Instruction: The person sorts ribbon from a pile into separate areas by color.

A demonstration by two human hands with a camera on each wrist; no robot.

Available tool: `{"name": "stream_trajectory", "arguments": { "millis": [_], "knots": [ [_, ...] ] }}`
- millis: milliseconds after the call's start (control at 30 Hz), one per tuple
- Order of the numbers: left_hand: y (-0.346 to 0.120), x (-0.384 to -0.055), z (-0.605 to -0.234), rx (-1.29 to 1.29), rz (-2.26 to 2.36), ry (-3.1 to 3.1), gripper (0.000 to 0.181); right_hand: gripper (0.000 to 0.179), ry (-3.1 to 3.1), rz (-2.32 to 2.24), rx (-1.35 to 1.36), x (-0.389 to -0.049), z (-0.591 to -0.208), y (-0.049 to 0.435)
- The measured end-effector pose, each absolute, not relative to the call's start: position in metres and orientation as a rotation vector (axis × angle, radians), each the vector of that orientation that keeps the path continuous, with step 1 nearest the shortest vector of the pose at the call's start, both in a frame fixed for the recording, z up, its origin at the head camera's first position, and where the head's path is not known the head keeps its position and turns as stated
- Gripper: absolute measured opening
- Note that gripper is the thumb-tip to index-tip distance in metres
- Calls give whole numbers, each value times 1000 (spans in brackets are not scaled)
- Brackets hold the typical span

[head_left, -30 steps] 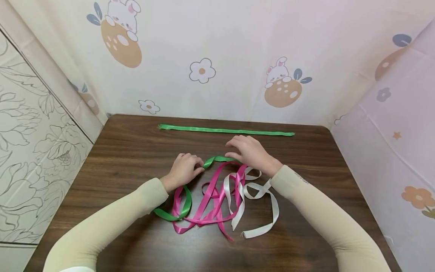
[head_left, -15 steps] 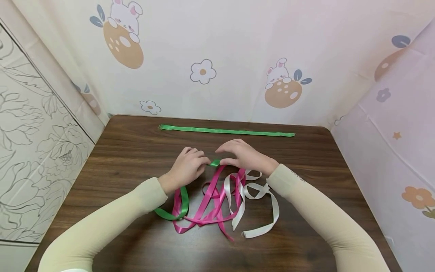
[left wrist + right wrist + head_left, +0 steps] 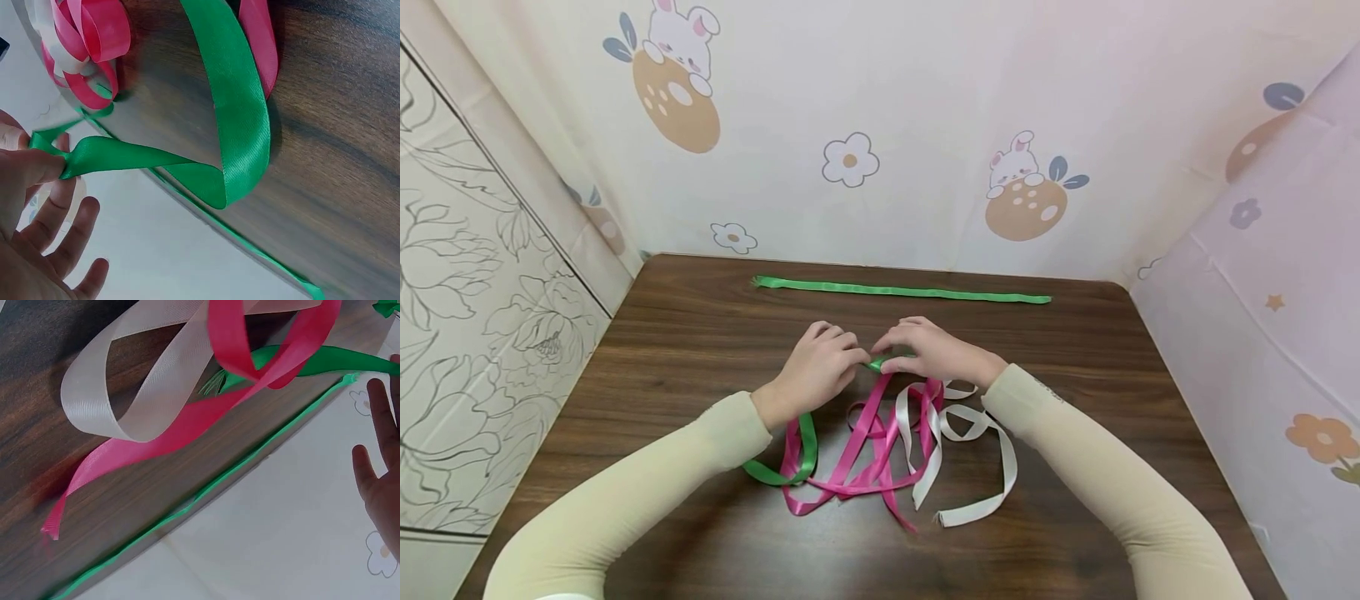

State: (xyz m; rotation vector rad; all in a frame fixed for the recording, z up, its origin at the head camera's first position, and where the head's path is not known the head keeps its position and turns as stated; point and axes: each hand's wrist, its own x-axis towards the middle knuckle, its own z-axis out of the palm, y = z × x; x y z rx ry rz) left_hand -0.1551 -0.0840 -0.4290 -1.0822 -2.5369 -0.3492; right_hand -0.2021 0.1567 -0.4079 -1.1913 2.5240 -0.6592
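Note:
A green ribbon (image 3: 244, 119) stretches up from the loose pile, its lower part bending in a wide loop. My left hand (image 3: 816, 367) pinches it between thumb and forefinger, with the other fingers spread in the left wrist view. Just to the right, my right hand (image 3: 936, 350) has its thumb and forefinger closed round the same ribbon, close to the left fingertips. In the right wrist view the ribbon runs off toward that hand, whose pinch lies beyond the edge; a frayed end shows. Pink ribbon (image 3: 857, 442) and white ribbon (image 3: 1003, 467) lie tangled beneath the hands.
A second green ribbon (image 3: 902, 291) lies straight along the back of the brown wooden table (image 3: 700, 292). Behind the table hangs a pale curtain (image 3: 925, 100) printed with rabbits and flowers. A panel with line-drawn flowers (image 3: 490, 292) stands at the left.
My right hand has moved left and slightly nearer to me, its thumb and forefinger closing on the green ribbon. The left hand has shifted a little right and away, still pinching it.

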Motion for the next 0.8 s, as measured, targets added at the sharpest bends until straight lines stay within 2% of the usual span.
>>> {"name": "stream_trajectory", "arguments": {
  "millis": [300,533,800],
  "knots": [
    [-84,-156,-428,-1068,-342,-2537,16,10,2541,-688,-1242,-203,-409,158],
    [-87,-158,-430,-1026,-370,-2547,12,4,2623,-721,-1283,-204,-403,161],
    [-90,-162,-429,-964,-448,-2492,5,6,2779,-735,-1425,-203,-394,168]
  ]
}}
